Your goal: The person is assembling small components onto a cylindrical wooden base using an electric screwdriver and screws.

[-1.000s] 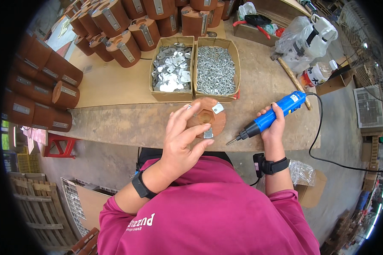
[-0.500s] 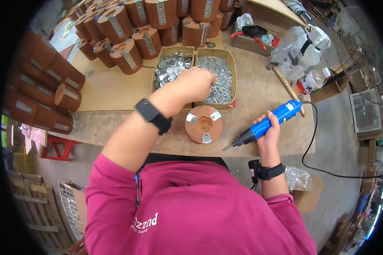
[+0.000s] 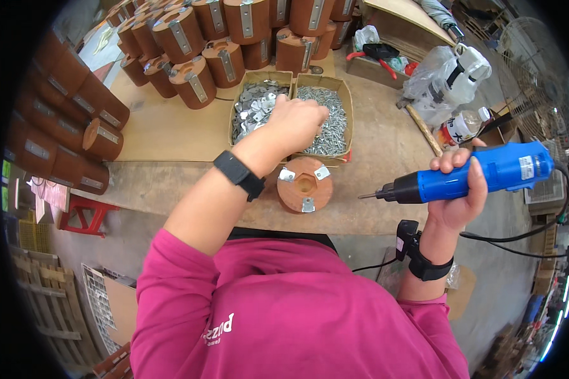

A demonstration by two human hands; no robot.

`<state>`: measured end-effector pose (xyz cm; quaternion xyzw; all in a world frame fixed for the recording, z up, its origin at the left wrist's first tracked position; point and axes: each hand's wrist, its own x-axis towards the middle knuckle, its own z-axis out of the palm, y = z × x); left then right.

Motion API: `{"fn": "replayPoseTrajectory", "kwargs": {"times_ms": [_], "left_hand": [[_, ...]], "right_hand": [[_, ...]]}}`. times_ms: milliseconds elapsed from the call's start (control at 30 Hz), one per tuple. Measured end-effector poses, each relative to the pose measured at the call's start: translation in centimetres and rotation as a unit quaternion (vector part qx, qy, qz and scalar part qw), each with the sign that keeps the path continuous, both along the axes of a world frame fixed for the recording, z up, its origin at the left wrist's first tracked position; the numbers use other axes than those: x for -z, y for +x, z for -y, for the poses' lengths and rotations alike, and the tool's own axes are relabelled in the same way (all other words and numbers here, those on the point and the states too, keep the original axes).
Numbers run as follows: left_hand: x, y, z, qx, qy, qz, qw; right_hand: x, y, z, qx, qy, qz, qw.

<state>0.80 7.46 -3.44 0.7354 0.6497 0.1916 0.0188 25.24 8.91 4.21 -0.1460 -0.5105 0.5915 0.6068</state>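
My left hand (image 3: 297, 123) is over the left side of a cardboard box of silver screws (image 3: 336, 120), fingers curled together. Its fingertips are partly hidden, so what they hold cannot be made out. Beside that, a second box holds flat metal tabs (image 3: 253, 108). My right hand (image 3: 458, 196) grips a blue electric screwdriver (image 3: 502, 170) with a black nose; its bit points left, above the table edge. Between the two hands, a round reddish-brown wooden block (image 3: 291, 194) lies with its face up. Three metal tabs sit around its central recess.
Many brown wooden cylinders (image 3: 193, 82) with metal strips are stacked at the back and left. On the right are a hammer (image 3: 423, 129), a bottle (image 3: 464, 126) and a bagged white jug (image 3: 468, 72). The screwdriver's cord (image 3: 518, 239) trails right. A red stool (image 3: 88, 215) stands lower left.
My right hand has lifted the electric screwdriver up and to the right, turning it nearly level. My left hand has shifted slightly right over the screws. The wooden block stays in place.
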Motion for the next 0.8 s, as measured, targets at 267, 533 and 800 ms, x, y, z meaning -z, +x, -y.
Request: {"fn": "replayPoseTrajectory", "kwargs": {"times_ms": [267,533,800], "left_hand": [[-5.0,1.4,6.2,0.045,-0.019,0.33,0.943],[-4.1,2.6,12.1,0.08,-0.033,0.566,0.82],[-3.1,2.7,13.4,0.074,-0.03,0.611,0.787]], "right_hand": [[-4.5,-1.0,0.8,-0.091,0.076,-0.117,0.986],[-4.7,-4.6,3.4,-0.148,0.086,-0.088,0.981],[-5.0,-5.6,4.8,-0.139,0.119,-0.065,0.981]]}}
